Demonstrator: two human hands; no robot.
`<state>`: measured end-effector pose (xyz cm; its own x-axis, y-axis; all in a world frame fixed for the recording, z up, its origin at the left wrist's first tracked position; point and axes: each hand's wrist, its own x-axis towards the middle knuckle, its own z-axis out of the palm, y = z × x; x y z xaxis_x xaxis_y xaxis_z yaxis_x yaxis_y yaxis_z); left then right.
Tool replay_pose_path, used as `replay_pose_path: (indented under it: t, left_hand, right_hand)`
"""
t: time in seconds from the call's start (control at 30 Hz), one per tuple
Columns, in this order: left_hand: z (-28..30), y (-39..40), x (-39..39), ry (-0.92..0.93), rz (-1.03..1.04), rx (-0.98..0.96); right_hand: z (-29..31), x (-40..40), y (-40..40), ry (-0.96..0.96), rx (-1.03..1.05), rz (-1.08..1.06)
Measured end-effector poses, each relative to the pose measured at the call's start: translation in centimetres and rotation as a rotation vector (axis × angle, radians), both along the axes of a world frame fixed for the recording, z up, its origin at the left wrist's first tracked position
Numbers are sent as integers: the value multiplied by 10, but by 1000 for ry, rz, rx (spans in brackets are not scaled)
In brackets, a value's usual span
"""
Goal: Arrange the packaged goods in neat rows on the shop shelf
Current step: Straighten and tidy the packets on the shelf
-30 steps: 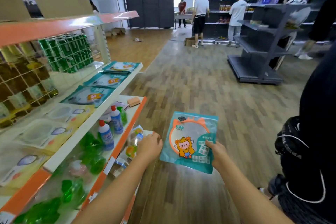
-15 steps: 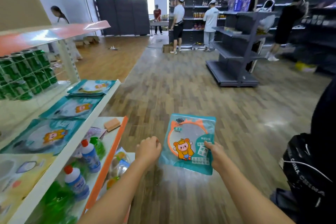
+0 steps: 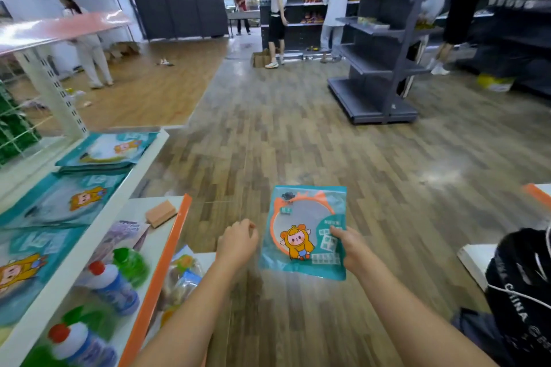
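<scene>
The right hand [image 3: 347, 246] pinches a teal packet [image 3: 304, 232] by its right edge, thumb on the printed face, and holds it upright over the wooden floor [image 3: 298, 143] at about 6 o'clock in the view. The packet shows an orange ring and a cartoon figure in orange. The left hand [image 3: 237, 243] sits just beside the packet's left edge, at its 9 o'clock, fingers curled in; whether it touches the packet or grips anything cannot be told from this angle.

At 9 o'clock a white shelf [image 3: 98, 226] runs toward the viewer, carrying a row of like teal packets [image 3: 71, 199] laid flat, the far one [image 3: 110, 147] resting on top of another. Below it an orange-edged lower shelf [image 3: 162, 262] holds an orange sponge [image 3: 161, 211], two white bottles with red caps [image 3: 113, 286] and green bags [image 3: 131, 262]. Green packs behind wire mesh [image 3: 15, 131] stand at the far left.

At 1 o'clock a grey shelf unit [image 3: 378, 68] stands well apart on the floor. Several people [image 3: 277, 9] stand by the dark wall shelves at 12 o'clock, and another [image 3: 86, 39] at 10 o'clock. A black bag [image 3: 521, 283] shows at 4 o'clock.
</scene>
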<state>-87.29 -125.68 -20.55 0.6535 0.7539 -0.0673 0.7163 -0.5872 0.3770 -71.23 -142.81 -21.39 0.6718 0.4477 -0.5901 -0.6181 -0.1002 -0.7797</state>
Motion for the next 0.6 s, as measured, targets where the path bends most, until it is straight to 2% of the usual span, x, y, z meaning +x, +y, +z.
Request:
replay_pose_path:
  t: [0.3,0.6]
  left_hand:
    - [12,47,68,-92,175,-46]
    - [-18,62,95,-115,303,-162]
  right_hand:
    - [19,87,69,-34,18,175]
    - [-3,135,111,53,1,227]
